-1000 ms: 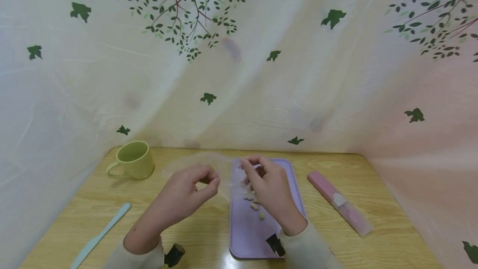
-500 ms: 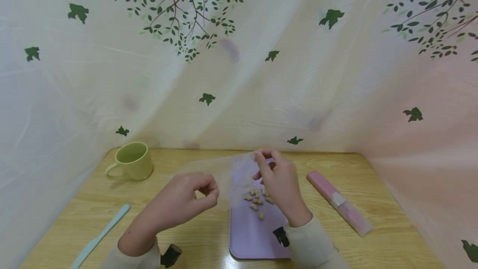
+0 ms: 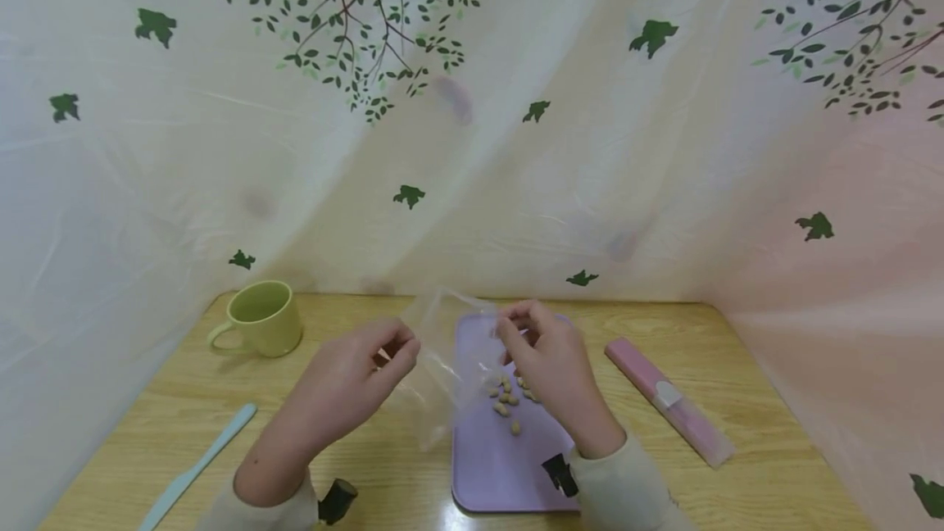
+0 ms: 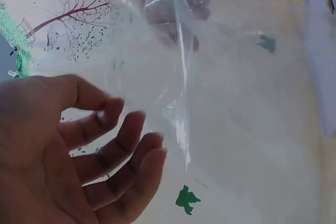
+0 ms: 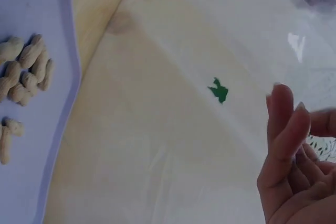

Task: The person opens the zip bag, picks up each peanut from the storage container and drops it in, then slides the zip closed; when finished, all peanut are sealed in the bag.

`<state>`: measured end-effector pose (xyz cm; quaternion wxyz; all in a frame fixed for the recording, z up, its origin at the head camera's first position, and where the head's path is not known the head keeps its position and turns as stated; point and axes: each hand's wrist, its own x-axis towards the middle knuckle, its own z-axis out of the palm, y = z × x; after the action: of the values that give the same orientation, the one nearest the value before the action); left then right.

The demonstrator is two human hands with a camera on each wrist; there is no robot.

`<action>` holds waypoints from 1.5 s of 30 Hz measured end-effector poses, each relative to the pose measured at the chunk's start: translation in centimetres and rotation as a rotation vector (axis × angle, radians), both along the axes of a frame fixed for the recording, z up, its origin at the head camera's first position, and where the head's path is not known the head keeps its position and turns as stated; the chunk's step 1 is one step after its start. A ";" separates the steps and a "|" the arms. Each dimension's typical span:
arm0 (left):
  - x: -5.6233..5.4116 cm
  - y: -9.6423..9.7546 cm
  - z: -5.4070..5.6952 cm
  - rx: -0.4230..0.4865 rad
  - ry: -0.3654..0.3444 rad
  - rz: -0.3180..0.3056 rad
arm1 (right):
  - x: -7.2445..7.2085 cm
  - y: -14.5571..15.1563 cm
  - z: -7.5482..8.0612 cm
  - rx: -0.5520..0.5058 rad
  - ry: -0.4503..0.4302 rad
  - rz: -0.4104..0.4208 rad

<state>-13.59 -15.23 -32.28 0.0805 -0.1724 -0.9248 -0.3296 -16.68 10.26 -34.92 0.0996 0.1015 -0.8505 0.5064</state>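
A clear plastic bag is stretched between both hands, above the table and the left side of the lilac tray. My left hand pinches its left edge between thumb and index finger; in the left wrist view the other fingers are loosely curled alongside. The right hand pinches the bag's other edge, over the tray, with thumb and fingertips together. Several peanuts in their shells lie on the tray below, some hidden by the right hand in the head view.
A green mug stands at the back left, with a pale blue spreader knife in front of it. Right of the tray lies a long pink case with a translucent end. A leaf-patterned curtain hangs behind the wooden table.
My right hand has moved right, uncovering more peanuts, then slightly back left. The bag has turned from lying nearly flat to hanging more upright between the hands. The left hand shifted slightly.
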 end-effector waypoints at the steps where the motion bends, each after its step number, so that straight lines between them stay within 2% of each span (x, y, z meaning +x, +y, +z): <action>1: 0.0 0.1 0.0 0.011 0.014 0.021 | 0.2 -0.2 0.1 0.028 0.004 0.013; 3: 0.0 0.3 0.0 0.032 0.037 0.059 | 0.5 -0.4 0.3 0.083 0.014 0.035; 5: 0.0 0.4 0.0 0.049 0.062 0.093 | 0.9 -0.6 0.5 0.134 0.076 0.047; 7: 0.0 0.6 -0.1 0.063 0.089 0.117 | 1.2 -0.7 0.6 0.182 0.220 0.054; 11: 0.2 1.0 -0.1 0.084 0.175 0.151 | 1.9 -0.6 1.3 0.234 0.582 0.109; 13: 0.3 1.1 -0.1 0.085 0.233 0.160 | 2.3 -0.6 1.8 0.241 0.682 0.177; 15: 0.3 1.3 -0.1 0.085 0.291 0.165 | 2.8 -0.7 2.2 0.257 0.725 0.247; 18: 0.5 1.5 0.0 0.091 0.361 0.165 | 3.6 -1.0 2.6 0.292 0.710 0.323; 20: 0.6 1.6 0.0 0.104 0.407 0.153 | 3.9 -1.1 2.7 0.316 0.685 0.344; 23: 0.7 1.5 0.1 0.116 0.511 0.119 | 4.0 -1.3 2.6 0.349 0.669 0.338; 26: 0.5 1.4 0.4 0.103 0.646 0.090 | 3.7 -1.7 2.0 0.389 0.705 0.329; 29: 0.3 1.3 0.6 0.054 0.722 0.084 | 3.4 -2.2 1.2 0.438 0.701 0.349; 32: 0.2 1.2 0.6 0.000 0.730 0.099 | 3.3 -2.9 0.1 0.479 0.674 0.384; 38: 0.0 1.1 0.1 -0.086 0.732 0.163 | 2.9 -4.0 -2.1 0.561 0.710 0.425; 42: -0.1 0.7 0.0 -0.122 0.741 0.218 | 2.8 -4.6 -3.1 0.534 0.613 0.491; 45: -0.4 0.3 -0.3 -0.133 0.741 0.210 | 2.6 -4.8 -3.6 0.479 0.521 0.521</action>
<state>-13.98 -14.88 -32.54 0.4310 -0.1888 -0.8650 -0.1744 -14.09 5.44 -38.50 0.1534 0.4571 -0.8364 0.2607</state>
